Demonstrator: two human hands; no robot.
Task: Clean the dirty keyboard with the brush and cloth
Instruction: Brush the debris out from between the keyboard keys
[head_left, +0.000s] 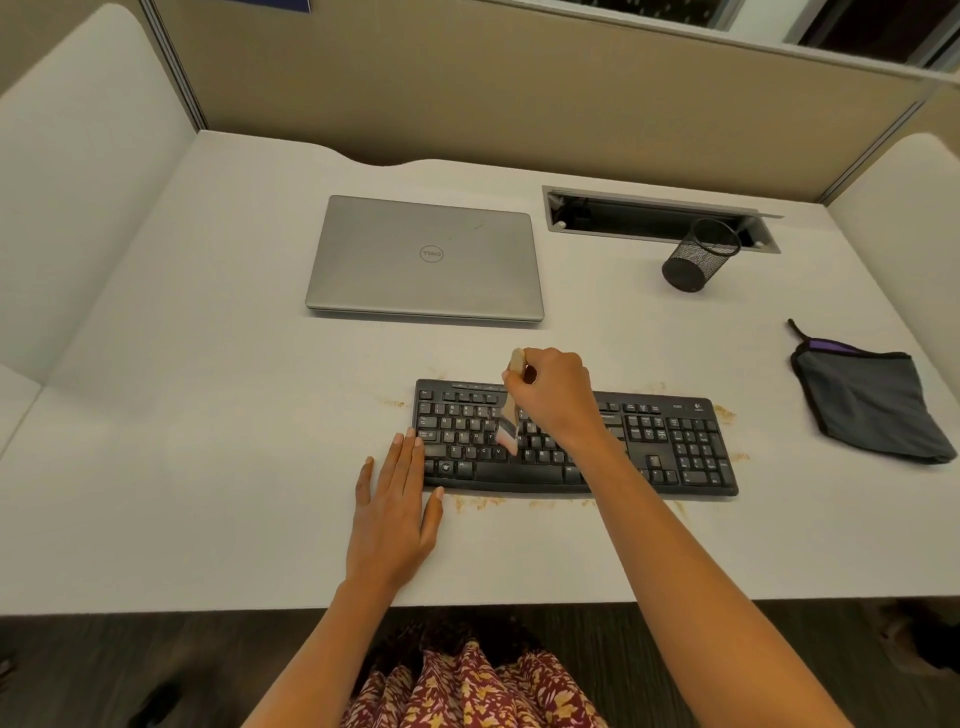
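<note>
Right hand (550, 400) grips brush (511, 415) on black keyboard (675, 447) near desk's (208, 364) front edge; left hand (395, 509) flat, fingers straight, bracing its left end; cloth (867, 410) at right edge; risk: crumbs (480, 502) flicked across desk.

**Legible markings on the desk**

1. Laptop (425, 258), silver, lid closed. A round badge (431, 253) at the lid's centre reads "DELL", with the letters upside down from the wearer's side.
2. Keyboard (675, 447), black with white key legends. In the letter rows A, S, D, then Z, X, C, V, then N, M can be read. The function-row and number-pad legends are too small to read. The corner logo (698, 407) at upper right has a word beneath it, also too small to read.
</note>
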